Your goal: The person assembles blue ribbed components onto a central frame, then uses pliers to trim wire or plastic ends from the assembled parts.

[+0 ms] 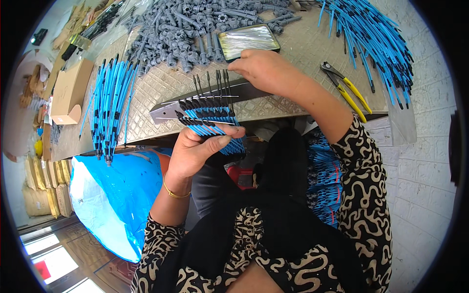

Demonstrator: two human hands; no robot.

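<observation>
Left hand point(192, 154) grasped rods point(205, 130) at the worktop's near edge point(141, 128), apparently keeping tips point(190, 104) aligned; right hand point(264, 71) stood beside pins point(249, 39), grip undeterminable.

Bright, fairly even light over my counter point(151, 90), shadows soft. White patches point(56, 263) blown out at lower left. Silvery pins point(251, 39) glinting beside my right hand point(261, 73); sheen on blue bag point(115, 205). My black trousers point(283, 163) swallowing detail. Fisheye bending wall point(420, 176), black rim all round. Centre crisp, far left softer.
</observation>
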